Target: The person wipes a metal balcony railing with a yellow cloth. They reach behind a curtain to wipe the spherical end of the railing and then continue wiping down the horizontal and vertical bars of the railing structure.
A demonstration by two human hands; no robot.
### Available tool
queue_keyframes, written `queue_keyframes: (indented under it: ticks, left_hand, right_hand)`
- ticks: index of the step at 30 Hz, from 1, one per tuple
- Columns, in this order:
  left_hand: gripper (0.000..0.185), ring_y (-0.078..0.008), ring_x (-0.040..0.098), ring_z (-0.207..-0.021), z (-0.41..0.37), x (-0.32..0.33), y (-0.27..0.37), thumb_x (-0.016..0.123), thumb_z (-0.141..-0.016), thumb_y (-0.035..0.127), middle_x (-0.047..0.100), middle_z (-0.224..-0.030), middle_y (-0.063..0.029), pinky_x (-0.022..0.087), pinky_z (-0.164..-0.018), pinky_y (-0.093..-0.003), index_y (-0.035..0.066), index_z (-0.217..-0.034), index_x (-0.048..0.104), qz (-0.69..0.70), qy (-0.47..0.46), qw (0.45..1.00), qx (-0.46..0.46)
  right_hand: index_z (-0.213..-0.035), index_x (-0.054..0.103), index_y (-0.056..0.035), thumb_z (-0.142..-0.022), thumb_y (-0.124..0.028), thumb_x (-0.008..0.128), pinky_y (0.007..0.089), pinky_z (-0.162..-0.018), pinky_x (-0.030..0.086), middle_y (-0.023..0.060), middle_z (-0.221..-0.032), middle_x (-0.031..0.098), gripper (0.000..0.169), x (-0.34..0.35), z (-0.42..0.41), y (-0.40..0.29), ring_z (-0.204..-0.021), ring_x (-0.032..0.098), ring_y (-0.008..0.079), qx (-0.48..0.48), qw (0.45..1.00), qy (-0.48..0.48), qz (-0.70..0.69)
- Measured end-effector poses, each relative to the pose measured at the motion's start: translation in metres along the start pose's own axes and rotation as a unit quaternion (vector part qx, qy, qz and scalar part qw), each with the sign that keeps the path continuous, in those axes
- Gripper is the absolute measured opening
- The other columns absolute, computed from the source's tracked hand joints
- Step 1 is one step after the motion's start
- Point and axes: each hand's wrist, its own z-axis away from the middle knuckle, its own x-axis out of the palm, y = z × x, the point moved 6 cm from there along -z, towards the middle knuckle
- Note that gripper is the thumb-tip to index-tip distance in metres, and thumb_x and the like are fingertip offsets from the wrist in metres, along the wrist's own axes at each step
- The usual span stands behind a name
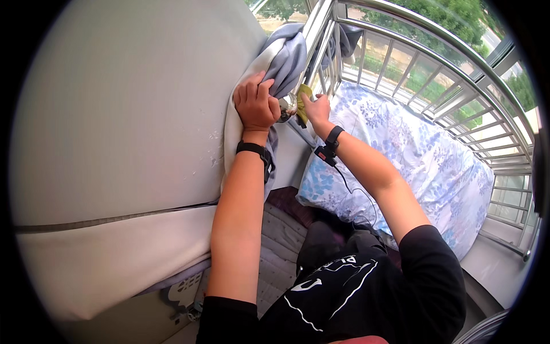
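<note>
At the wall's edge my left hand rests on a gathered grey and white curtain, its fingers bent over the fabric. My right hand holds a yellow-green cloth against the shiny lower part of a metal railing post. The two hands are close together, on either side of this post. Part of the cloth is hidden behind my right fingers. A black strap circles each wrist; the right one carries a small device with a thin cable.
A mattress or pad with a blue-flowered cover lies to the right, inside a curved stainless-steel railing along the windows. A pale wall fills the left. Below it hangs cream fabric. Quilted grey padding lies beneath my arms.
</note>
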Motion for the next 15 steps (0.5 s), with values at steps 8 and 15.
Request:
queue_keyframes:
  ticks: [8,15]
  left_hand:
    - [0.019,-0.0358,0.057,-0.109,-0.006,-0.009,0.086,0.052,-0.086,0.005,0.064,-0.118,-0.0160,0.041,-0.100,-0.0475,0.005,-0.102,0.062,0.141,0.126,0.968,-0.166]
    - [0.021,-0.0341,0.063,-0.087,0.106,-0.031,0.113,0.055,-0.081,-0.001,0.066,-0.092,-0.0137,0.050,-0.081,-0.0409,0.003,-0.101,0.062,0.285,-0.190,0.920,-0.188]
  right_hand:
    - [-0.098,0.068,0.0059,-0.090,-0.021,0.066,0.0387,-0.069,0.056,0.0184,-0.089,0.073,0.028,0.081,-0.134,0.066,-0.083,0.073,0.0316,0.037,0.981,-0.101,-0.163]
    - [-0.116,0.062,0.0046,-0.091,-0.030,0.064,0.0430,-0.082,0.055,0.0207,-0.106,0.071,0.043,0.096,-0.103,0.024,-0.099,0.070,0.0355,0.103,0.960,-0.247,-0.082]
